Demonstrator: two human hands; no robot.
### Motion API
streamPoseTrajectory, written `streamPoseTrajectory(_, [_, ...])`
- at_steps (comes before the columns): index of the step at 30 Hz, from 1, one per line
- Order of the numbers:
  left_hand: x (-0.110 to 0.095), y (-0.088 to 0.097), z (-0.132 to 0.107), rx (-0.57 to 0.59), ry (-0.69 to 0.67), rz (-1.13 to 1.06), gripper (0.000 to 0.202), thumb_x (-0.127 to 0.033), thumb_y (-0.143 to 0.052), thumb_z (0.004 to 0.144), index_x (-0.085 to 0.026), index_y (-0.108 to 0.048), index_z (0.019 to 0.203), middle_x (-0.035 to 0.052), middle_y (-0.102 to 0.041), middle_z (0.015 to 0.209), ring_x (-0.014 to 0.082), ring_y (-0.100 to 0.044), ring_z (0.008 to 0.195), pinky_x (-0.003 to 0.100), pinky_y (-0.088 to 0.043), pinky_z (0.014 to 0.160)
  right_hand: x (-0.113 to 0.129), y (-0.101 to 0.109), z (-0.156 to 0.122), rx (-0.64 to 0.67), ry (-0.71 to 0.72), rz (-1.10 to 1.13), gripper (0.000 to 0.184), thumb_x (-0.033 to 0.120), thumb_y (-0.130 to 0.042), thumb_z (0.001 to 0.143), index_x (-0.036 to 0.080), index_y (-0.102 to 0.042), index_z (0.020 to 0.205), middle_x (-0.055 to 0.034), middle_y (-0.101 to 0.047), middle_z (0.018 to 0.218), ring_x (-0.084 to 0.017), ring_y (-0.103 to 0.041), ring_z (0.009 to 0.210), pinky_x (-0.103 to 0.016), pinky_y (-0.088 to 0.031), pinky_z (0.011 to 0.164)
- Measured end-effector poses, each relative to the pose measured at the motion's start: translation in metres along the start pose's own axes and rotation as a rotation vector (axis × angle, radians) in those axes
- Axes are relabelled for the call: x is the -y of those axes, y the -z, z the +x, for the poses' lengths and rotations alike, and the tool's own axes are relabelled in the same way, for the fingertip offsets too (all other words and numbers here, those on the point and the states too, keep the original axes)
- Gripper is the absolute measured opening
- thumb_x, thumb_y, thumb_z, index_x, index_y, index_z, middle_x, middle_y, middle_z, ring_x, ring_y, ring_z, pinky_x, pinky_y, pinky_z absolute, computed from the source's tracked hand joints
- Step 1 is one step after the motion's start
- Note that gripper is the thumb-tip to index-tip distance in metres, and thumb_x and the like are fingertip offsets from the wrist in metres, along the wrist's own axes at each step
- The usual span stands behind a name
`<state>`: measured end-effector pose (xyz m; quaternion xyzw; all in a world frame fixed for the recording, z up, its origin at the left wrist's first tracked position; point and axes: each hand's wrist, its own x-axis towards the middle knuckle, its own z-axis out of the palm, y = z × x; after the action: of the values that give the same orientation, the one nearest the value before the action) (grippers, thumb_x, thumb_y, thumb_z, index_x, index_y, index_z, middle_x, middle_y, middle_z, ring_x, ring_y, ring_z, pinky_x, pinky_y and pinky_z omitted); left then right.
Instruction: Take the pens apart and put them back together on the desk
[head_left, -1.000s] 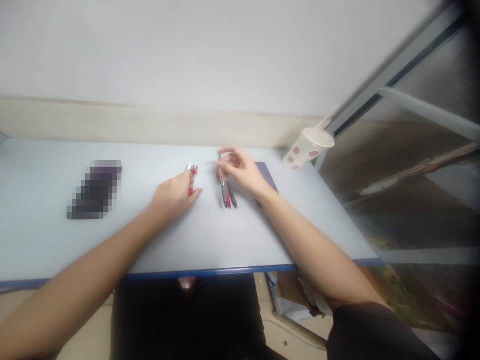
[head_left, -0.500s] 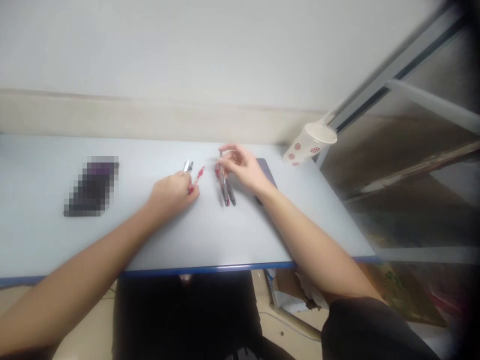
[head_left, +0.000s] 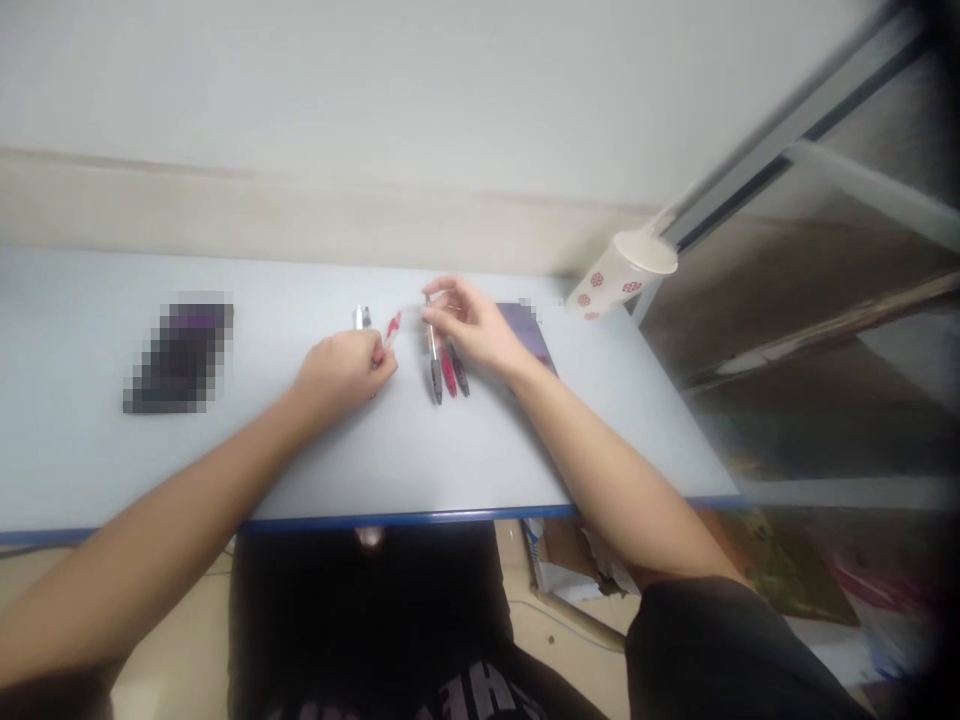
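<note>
My right hand (head_left: 476, 328) pinches a grey-gripped pen (head_left: 434, 365) by its upper end between thumb and index finger. Beside it on the table lie a red pen (head_left: 448, 370) and a dark pen (head_left: 460, 374), their upper parts hidden under the hand. My left hand (head_left: 337, 368) is closed on a clear pen with red parts (head_left: 393, 327), whose red end sticks out past the thumb. Past the left knuckles show the ends of a silver-white pen (head_left: 358, 316) and a dark pen (head_left: 367, 317); my fingers hide the rest of them.
A flat purple item (head_left: 528, 330) lies partly behind my right wrist. A white paper cup with red flower prints (head_left: 611, 280) stands at the back right, beside a metal-framed rack (head_left: 862, 185). To the left lies a dark, pixelated object (head_left: 180, 355). The table has a blue front edge (head_left: 420, 518).
The pen in my right hand has shifted left, away from the red and dark pens, which now lie spread side by side. My left hand keeps its hold; the view has tilted slightly.
</note>
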<state>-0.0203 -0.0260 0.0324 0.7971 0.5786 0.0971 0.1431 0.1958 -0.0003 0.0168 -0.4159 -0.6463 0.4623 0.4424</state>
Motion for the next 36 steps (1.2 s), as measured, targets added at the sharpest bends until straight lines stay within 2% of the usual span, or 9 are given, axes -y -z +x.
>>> streamPoseTrajectory(2, [0.0, 0.0, 0.0, 0.004, 0.01, -0.005, 0.025, -0.037, -0.054, 0.094, -0.023, -0.054, 0.074, 0.0056, -0.069, 0.073, 0.0224, -0.059, 0.063, 0.034, -0.033, 0.059, 0.0, 0.0, 0.002, -0.002, 0.017, -0.008, 0.025, 0.033, -0.072, 0.093, 0.024, -0.057, 0.112, 0.0025, -0.062, 0.079, -0.015, -0.062, 0.066, -0.032, -0.054, 0.068])
streamPoseTrajectory(7, [-0.001, 0.003, -0.001, -0.012, 0.027, -0.027, 0.027, -0.037, -0.056, 0.092, -0.024, -0.051, 0.069, 0.0035, -0.067, 0.067, 0.021, -0.055, 0.061, 0.034, -0.033, 0.06, -0.001, 0.001, 0.01, -0.003, 0.057, -0.016, 0.015, 0.028, -0.07, 0.093, 0.022, -0.059, 0.102, 0.002, -0.06, 0.077, -0.015, -0.06, 0.065, -0.031, -0.052, 0.067])
streamPoseTrajectory(11, [0.0, 0.003, -0.001, -0.067, 0.029, -0.089, 0.027, -0.036, -0.056, 0.091, -0.024, -0.05, 0.068, 0.0011, -0.061, 0.057, 0.0201, -0.053, 0.059, 0.033, -0.033, 0.06, -0.001, 0.004, 0.012, 0.017, 0.072, 0.002, 0.02, 0.033, -0.074, 0.093, 0.023, -0.06, 0.103, 0.0016, -0.06, 0.078, -0.015, -0.06, 0.065, -0.032, -0.052, 0.068])
streamPoseTrajectory(15, [0.004, 0.002, 0.003, -0.151, 0.018, -0.221, 0.025, -0.035, -0.057, 0.089, -0.023, -0.051, 0.068, 0.0003, -0.061, 0.059, 0.0182, -0.053, 0.06, 0.032, -0.034, 0.06, -0.002, 0.005, 0.012, 0.012, 0.041, 0.022, 0.028, 0.039, -0.077, 0.091, 0.023, -0.058, 0.104, 0.0014, -0.06, 0.079, -0.015, -0.061, 0.066, -0.032, -0.052, 0.067])
streamPoseTrajectory(20, [0.007, -0.002, 0.003, -0.273, -0.13, -0.371, 0.024, -0.033, -0.056, 0.089, -0.022, -0.05, 0.068, -0.0001, -0.061, 0.062, 0.015, -0.051, 0.058, 0.03, -0.039, 0.062, -0.008, 0.005, 0.016, 0.018, 0.041, 0.001, 0.024, 0.036, -0.075, 0.092, 0.024, -0.058, 0.104, 0.0017, -0.06, 0.077, -0.016, -0.061, 0.065, -0.033, -0.052, 0.066])
streamPoseTrajectory(25, [0.007, -0.005, 0.002, -0.135, -0.139, -0.391, 0.022, -0.037, -0.055, 0.091, -0.024, -0.051, 0.073, -0.0047, -0.056, 0.048, 0.0143, -0.049, 0.047, 0.029, -0.039, 0.059, -0.01, 0.006, 0.019, 0.003, 0.042, -0.006, 0.025, 0.039, -0.075, 0.091, 0.024, -0.059, 0.103, 0.0027, -0.06, 0.073, -0.016, -0.06, 0.063, -0.032, -0.051, 0.065])
streamPoseTrajectory(29, [0.007, -0.003, 0.002, -0.167, -0.101, -0.335, 0.022, -0.035, -0.056, 0.088, -0.023, -0.05, 0.07, -0.0037, -0.056, 0.047, 0.0143, -0.049, 0.047, 0.029, -0.038, 0.06, -0.012, 0.005, 0.018, 0.043, 0.068, 0.018, 0.022, 0.035, -0.073, 0.09, 0.022, -0.059, 0.102, 0.0029, -0.06, 0.071, -0.016, -0.06, 0.062, -0.031, -0.05, 0.063])
streamPoseTrajectory(33, [0.007, -0.001, 0.003, -0.149, -0.115, -0.343, 0.023, -0.036, -0.054, 0.088, -0.023, -0.05, 0.069, -0.0022, -0.059, 0.05, 0.0142, -0.05, 0.049, 0.029, -0.039, 0.061, -0.013, 0.004, 0.016, 0.011, 0.065, 0.019, 0.026, 0.033, -0.073, 0.09, 0.023, -0.058, 0.108, 0.0042, -0.059, 0.073, -0.015, -0.059, 0.063, -0.03, -0.05, 0.064])
streamPoseTrajectory(36, [0.008, -0.001, 0.003, -0.153, -0.127, -0.378, 0.025, -0.037, -0.054, 0.087, -0.023, -0.051, 0.067, -0.0023, -0.058, 0.052, 0.0138, -0.049, 0.05, 0.029, -0.039, 0.06, -0.011, 0.002, 0.014, 0.003, 0.045, -0.053, 0.019, 0.029, -0.069, 0.092, 0.023, -0.058, 0.107, 0.0041, -0.058, 0.074, -0.014, -0.058, 0.065, -0.028, -0.048, 0.063])
